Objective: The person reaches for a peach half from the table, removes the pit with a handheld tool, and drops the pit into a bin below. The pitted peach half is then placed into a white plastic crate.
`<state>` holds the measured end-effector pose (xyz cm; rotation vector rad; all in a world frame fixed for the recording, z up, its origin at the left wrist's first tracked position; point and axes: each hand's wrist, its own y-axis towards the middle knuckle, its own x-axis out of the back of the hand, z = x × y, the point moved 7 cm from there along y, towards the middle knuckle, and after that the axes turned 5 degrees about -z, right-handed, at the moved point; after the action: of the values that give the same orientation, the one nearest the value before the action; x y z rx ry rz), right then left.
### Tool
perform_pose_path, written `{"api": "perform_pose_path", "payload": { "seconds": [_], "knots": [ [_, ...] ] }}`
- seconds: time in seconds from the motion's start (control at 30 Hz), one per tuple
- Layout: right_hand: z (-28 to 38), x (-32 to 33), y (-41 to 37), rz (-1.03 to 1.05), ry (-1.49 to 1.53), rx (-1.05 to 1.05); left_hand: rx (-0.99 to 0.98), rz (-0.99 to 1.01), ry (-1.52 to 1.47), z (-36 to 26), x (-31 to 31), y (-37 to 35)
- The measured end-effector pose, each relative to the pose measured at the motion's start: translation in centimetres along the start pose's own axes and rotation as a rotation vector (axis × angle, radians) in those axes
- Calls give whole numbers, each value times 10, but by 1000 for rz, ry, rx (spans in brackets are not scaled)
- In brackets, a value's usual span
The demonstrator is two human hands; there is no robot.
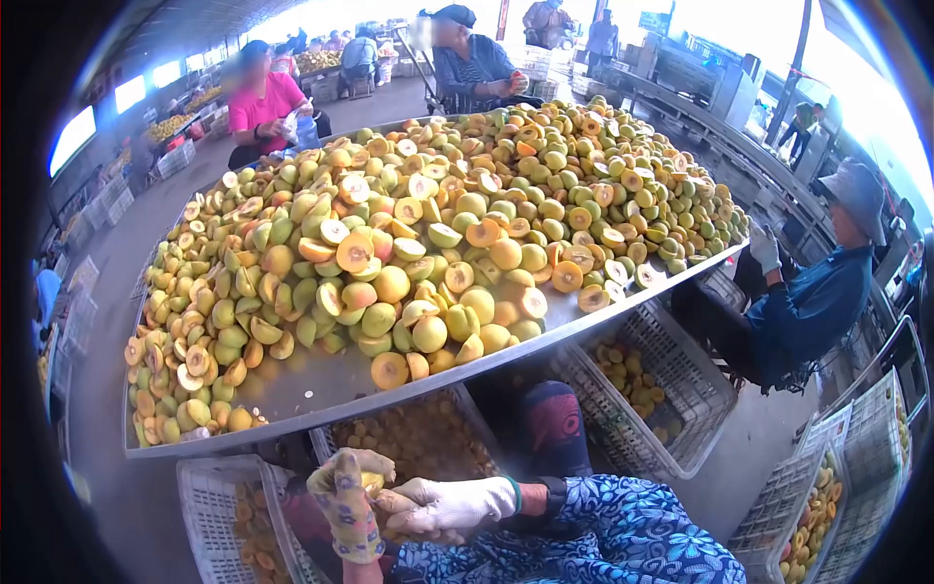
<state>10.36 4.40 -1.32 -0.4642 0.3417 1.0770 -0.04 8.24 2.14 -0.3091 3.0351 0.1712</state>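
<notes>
At the centre of the frame, the table (311, 380) is seemingly made of smooth metal with a dull shine, and the fruit halves (392, 284) are covered by smooth, slightly glossy skin. Below, matt cloth is seen in the left glove (352, 506), the right glove (455, 506) and the printed sleeve (632, 521), while the latticed crate (681, 352) is made of matt plastic.

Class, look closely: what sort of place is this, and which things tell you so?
Probably a fruit-processing shed: peach-like fruit, much of it halved, is heaped on a large table; plastic crates holding more stand below; and several people sit around it.
</notes>
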Motion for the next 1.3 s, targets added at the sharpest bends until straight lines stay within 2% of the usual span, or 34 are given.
{"api": "perform_pose_path", "payload": {
  "seconds": [0.07, 0.1, 0.13, 0.17, 0.2, 0.23, 0.27, 0.3, 0.33, 0.4, 0.43, 0.47, 0.53, 0.57, 0.6, 0.67, 0.7, 0.77, 0.8, 0.83, 0.9, 0.93, 1.0, 1.03, 1.07, 1.13, 1.17, 1.23, 1.27, 1.3],
  "knots": [
    [5, 4, 9, -140, -180, 286, -4, 33, 15, -2, 0, 3],
    [3, 5, 8, -132, -180, 281, -10, 66, 34, -4, -1, 5],
    [-5, 6, 6, -83, -62, 155, -8, 54, 35, -8, 2, 9],
    [-14, 4, 2, -28, 57, 23, -129, 195, 157, -21, -7, 13],
    [-20, 4, 1, 1, 68, -1, -237, 325, 287, -31, -12, 12],
    [-23, 2, 2, 60, 144, 28, -175, 403, 230, -27, -12, 13],
    [-25, -3, 2, 122, 225, 51, -266, 530, 293, -33, -14, 15],
    [-25, -2, 1, 48, 237, 18, -226, 569, 339, -31, -13, 14],
    [-34, -4, 0, 78, 257, -60, -291, 667, 345, -29, -13, 15],
    [-29, -19, -5, 129, 520, -183, -196, 741, 325, -34, -15, 12],
    [-38, -23, -6, 287, 670, -237, -150, 737, 329, -36, -13, 13],
    [-24, -25, -6, 142, 530, -290, -111, 738, 328, -35, -12, 14],
    [-8, -37, -1, 219, 699, -161, -192, 571, 200, -41, -8, 16],
    [-15, -26, 8, 58, 510, -85, -260, 470, 105, -39, -3, 18],
    [-12, -23, 10, 58, 515, -93, -252, 465, 103, -28, -1, 17],
    [-16, -6, 9, -21, 174, -315, 13, 355, -215, 1, 12, 15],
    [-21, -1, 10, -78, 206, -350, 5, 343, -217, 6, 13, 13],
    [-21, -9, 10, 78, 444, -472, 68, 364, -262, 17, 16, 13],
    [-15, -12, 9, 3, 391, -567, 88, 369, -272, 20, 18, 15],
    [-17, -18, 13, 109, 586, -447, 90, 356, -271, 21, 17, 14],
    [-13, -20, 24, 192, 626, -398, 108, 298, -643, 17, 15, 17],
    [-8, -24, 28, 269, 673, -344, 105, 288, -645, 14, 15, 16],
    [-16, -16, 38, 210, 633, -325, 306, 29, -683, 25, 29, 15],
    [-14, -16, 44, 226, 608, -264, 317, -54, -556, 35, 42, 17],
    [-12, -18, 48, 239, 586, -201, 319, -58, -558, 39, 46, 16],
    [-19, -21, 55, 170, 612, -204, 313, -182, -453, 45, 63, 17],
    [-25, -24, 56, 194, 612, -239, 385, -73, -472, 30, 59, 14],
    [-31, -30, 59, 232, 546, -229, 397, -128, -390, 46, 71, 11],
    [-41, -27, 58, 170, 531, -226, 400, -119, -354, 39, 72, 10],
    [-31, -26, 60, 108, 357, -197, 398, -68, -312, 21, 69, 11]
  ]
}}
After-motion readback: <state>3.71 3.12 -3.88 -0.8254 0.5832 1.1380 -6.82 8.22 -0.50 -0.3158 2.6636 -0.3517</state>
